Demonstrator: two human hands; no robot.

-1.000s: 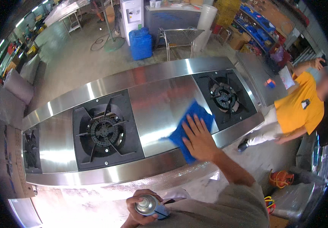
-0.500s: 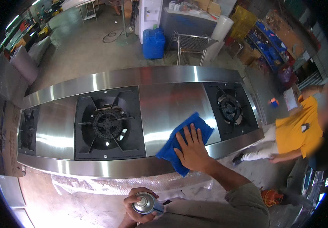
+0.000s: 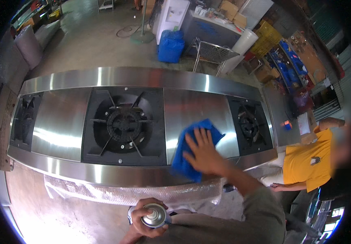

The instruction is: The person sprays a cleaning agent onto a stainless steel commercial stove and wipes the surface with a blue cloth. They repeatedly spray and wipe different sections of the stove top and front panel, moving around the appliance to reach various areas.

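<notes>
My right hand [image 3: 203, 153] lies flat with fingers spread on a blue cloth [image 3: 182, 160]. The cloth rests bunched on the steel panel [image 3: 191, 105] between two burners of a stainless steel stove and hangs over the front rim [image 3: 114, 175]. Low in front of my body, my left hand [image 3: 143, 217] is wrapped around a spray can [image 3: 154, 215], upright, its top toward me. Left of the cloth sits a large black burner [image 3: 123, 125] with a pan support; a second burner [image 3: 248, 122] is on the right, and a third [image 3: 25, 120] at the far left.
Bubble wrap [image 3: 134, 191] hangs below the stove's front. A person in a yellow shirt [image 3: 310, 158] stands at the right. Behind the stove are a blue-wrapped bundle [image 3: 170, 46], a metal rack [image 3: 214, 52] and a white water dispenser [image 3: 172, 18]. Cardboard [image 3: 0, 122] stands at the left.
The whole view has shifted and tilted a little. My right hand and the cloth have slid slightly left on the panel. The left hand still grips the can. The person in yellow has shifted posture.
</notes>
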